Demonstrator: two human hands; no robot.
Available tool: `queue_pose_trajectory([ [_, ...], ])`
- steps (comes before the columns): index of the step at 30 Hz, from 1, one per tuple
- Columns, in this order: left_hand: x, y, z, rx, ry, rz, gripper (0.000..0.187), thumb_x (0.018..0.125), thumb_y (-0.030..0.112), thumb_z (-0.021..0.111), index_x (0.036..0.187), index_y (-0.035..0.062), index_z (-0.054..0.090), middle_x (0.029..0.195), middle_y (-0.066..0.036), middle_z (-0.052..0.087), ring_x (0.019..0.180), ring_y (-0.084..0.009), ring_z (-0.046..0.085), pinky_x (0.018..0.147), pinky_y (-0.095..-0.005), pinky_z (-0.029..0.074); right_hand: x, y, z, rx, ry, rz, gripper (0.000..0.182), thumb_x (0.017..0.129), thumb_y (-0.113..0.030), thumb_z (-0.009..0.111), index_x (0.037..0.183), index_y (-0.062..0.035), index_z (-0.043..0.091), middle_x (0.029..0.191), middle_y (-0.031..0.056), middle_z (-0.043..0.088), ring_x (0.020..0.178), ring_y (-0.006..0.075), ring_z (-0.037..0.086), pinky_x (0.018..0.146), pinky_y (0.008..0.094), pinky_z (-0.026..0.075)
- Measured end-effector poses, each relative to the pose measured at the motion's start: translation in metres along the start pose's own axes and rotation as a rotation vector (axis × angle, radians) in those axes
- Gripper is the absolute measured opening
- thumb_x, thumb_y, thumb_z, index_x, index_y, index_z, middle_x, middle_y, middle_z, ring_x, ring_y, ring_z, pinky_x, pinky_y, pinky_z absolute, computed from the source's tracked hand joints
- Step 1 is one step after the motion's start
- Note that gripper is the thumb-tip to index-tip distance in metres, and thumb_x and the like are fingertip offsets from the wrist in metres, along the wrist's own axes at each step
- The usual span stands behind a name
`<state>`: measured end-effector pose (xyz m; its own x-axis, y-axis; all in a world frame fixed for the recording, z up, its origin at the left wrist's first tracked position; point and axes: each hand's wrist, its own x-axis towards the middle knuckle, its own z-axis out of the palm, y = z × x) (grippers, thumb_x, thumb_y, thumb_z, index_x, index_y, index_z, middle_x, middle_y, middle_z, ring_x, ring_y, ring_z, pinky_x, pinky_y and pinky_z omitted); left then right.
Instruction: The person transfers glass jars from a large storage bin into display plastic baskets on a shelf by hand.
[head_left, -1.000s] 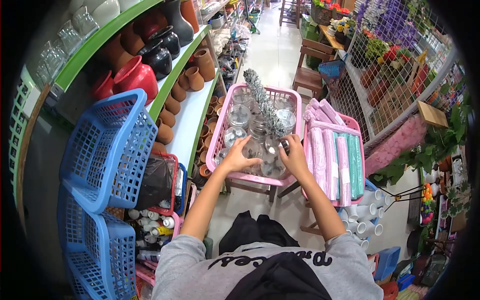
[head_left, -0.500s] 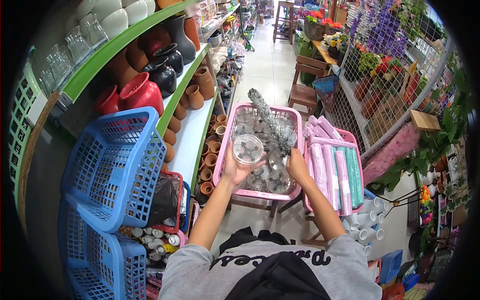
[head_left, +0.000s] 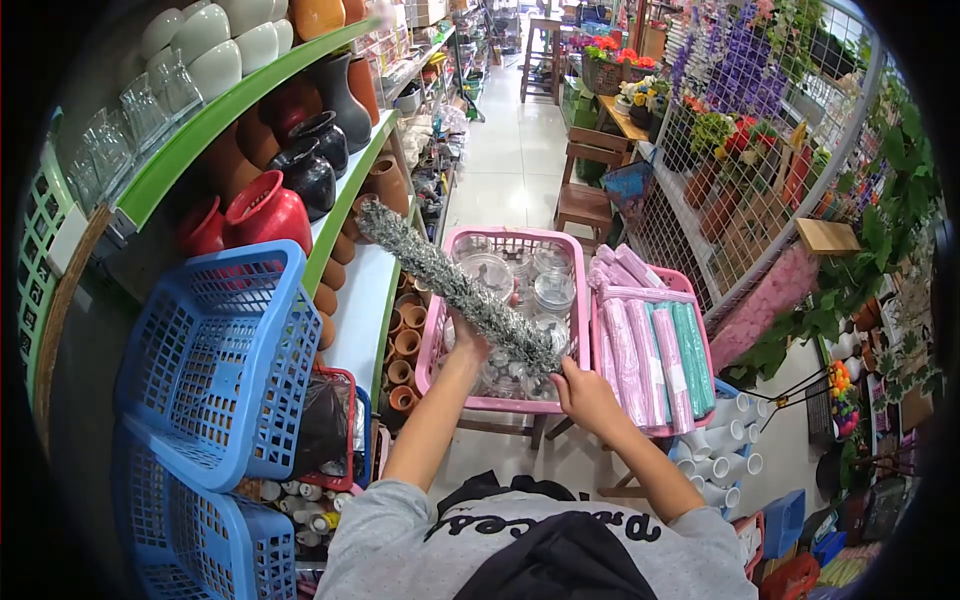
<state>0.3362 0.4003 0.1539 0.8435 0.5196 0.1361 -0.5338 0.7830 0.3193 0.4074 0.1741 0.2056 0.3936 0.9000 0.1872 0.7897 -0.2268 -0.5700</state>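
Observation:
My right hand point(head_left: 587, 393) is closed round the near end of a long, fluffy grey-and-white duster point(head_left: 455, 285), which slants up to the left across the pink basket point(head_left: 500, 405). Behind the duster, my left hand point(head_left: 468, 350) is partly hidden; a fingertip shows beside a clear round plastic container point(head_left: 486, 268), which it appears to hold above the basket. Several more clear round containers point(head_left: 553, 290) lie inside that basket.
A second pink basket point(head_left: 712, 385) with pink and teal wrapped rolls stands at right. Stacked blue baskets point(head_left: 215, 350) and shelves of vases point(head_left: 268, 210) line the left. A wooden chair point(head_left: 585, 205) and wire mesh rack point(head_left: 740, 180) stand ahead on the right.
The duster has swung left and now passes in front of my left hand and the container. My right hand has moved slightly down and left. The view has shifted slightly.

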Motion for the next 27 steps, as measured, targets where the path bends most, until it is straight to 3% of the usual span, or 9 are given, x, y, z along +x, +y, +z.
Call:
queue_pose_trajectory([
  [2,0.0,-0.004,-0.006,-0.071,-0.145,-0.053,0.072,0.082,0.066,0.038,0.123,0.0074,0.044,0.115,-0.014,0.053,0.101,-0.0288,0.055,0.082,-0.0443,0.05,0.003,0.002,-0.006,0.01,-0.038,0.019,0.021,0.089,-0.02,0.049,0.086,0.0002,0.046,0.06,0.0243,0.054,0.061,0.0449,0.055,0.055,0.0504,0.042],
  [4,-0.003,-0.008,0.02,0.154,0.292,0.159,0.067,0.083,0.065,0.034,0.121,0.0108,0.045,0.107,-0.009,0.057,0.094,-0.0244,0.057,0.079,-0.0421,0.051,0.013,0.015,-0.01,0.077,-0.003,0.064,0.022,0.089,-0.02,0.049,0.083,0.0012,0.048,0.062,0.0254,0.054,0.06,0.0449,0.054,0.054,0.0496,0.041],
  [7,-0.007,-0.005,0.015,0.189,0.275,0.1,0.065,0.083,0.065,0.034,0.121,0.0132,0.046,0.11,-0.008,0.055,0.097,-0.0233,0.056,0.077,-0.0396,0.051,0.02,0.03,-0.015,0.213,0.247,0.203,0.023,0.089,-0.021,0.048,0.083,0.0011,0.05,0.059,0.0262,0.052,0.058,0.0452,0.053,0.053,0.0486,0.04],
  [10,-0.006,-0.006,0.012,0.299,0.361,0.118,0.067,0.082,0.067,0.034,0.121,0.0131,0.046,0.113,-0.008,0.055,0.097,-0.0236,0.056,0.075,-0.0386,0.051,-0.006,-0.001,-0.014,0.238,0.044,0.065,0.023,0.089,-0.021,0.048,0.082,0.0004,0.05,0.057,0.0258,0.052,0.057,0.0452,0.053,0.053,0.0494,0.04],
  [12,-0.001,-0.008,-0.018,0.155,0.034,0.021,0.067,0.083,0.064,0.036,0.12,0.0092,0.048,0.112,-0.012,0.056,0.091,-0.0235,0.059,0.071,-0.04,0.052,-0.007,-0.002,-0.006,0.038,0.0,0.008,0.022,0.089,-0.021,0.048,0.084,0.0002,0.051,0.056,0.0258,0.052,0.056,0.0451,0.053,0.054,0.0503,0.041],
  [14,-0.014,-0.012,0.038,0.178,0.312,0.171,0.063,0.084,0.061,0.039,0.12,0.009,0.048,0.116,-0.011,0.055,0.097,-0.0243,0.057,0.08,-0.041,0.051,0.004,0.01,-0.001,0.07,0.043,0.099,0.023,0.089,-0.022,0.049,0.082,0.0003,0.051,0.058,0.0258,0.053,0.058,0.0447,0.054,0.054,0.0509,0.041],
  [17,-0.022,-0.012,0.039,0.18,0.306,0.202,0.057,0.086,0.056,0.039,0.118,0.0088,0.049,0.117,-0.012,0.054,0.098,-0.0237,0.058,0.083,-0.0377,0.049,0.01,0.025,-0.006,0.234,0.126,0.176,0.027,0.089,-0.024,0.049,0.079,0.0008,0.05,0.059,0.0257,0.053,0.06,0.0441,0.054,0.054,0.0507,0.04],
  [23,-0.025,-0.004,0.006,0.257,0.251,0.126,0.033,0.08,0.02,0.052,0.108,0.0029,0.053,0.102,-0.008,0.06,0.094,-0.0226,0.059,0.085,-0.0358,0.047,-0.01,0.01,-0.007,0.176,0.026,0.051,0.025,0.09,-0.022,0.05,0.082,0.0019,0.049,0.059,0.0244,0.052,0.058,0.0436,0.053,0.05,0.046,0.039],
  [27,-0.031,0.003,0.027,0.382,0.223,0.119,0.033,0.078,0.014,0.059,0.109,0.0026,0.054,0.102,-0.007,0.06,0.09,-0.0195,0.059,0.081,-0.034,0.047,0.007,0.041,-0.015,0.22,0.157,0.17,0.028,0.09,-0.022,0.05,0.079,0.0032,0.048,0.062,0.0246,0.052,0.059,0.0418,0.052,0.053,0.0437,0.039],
])
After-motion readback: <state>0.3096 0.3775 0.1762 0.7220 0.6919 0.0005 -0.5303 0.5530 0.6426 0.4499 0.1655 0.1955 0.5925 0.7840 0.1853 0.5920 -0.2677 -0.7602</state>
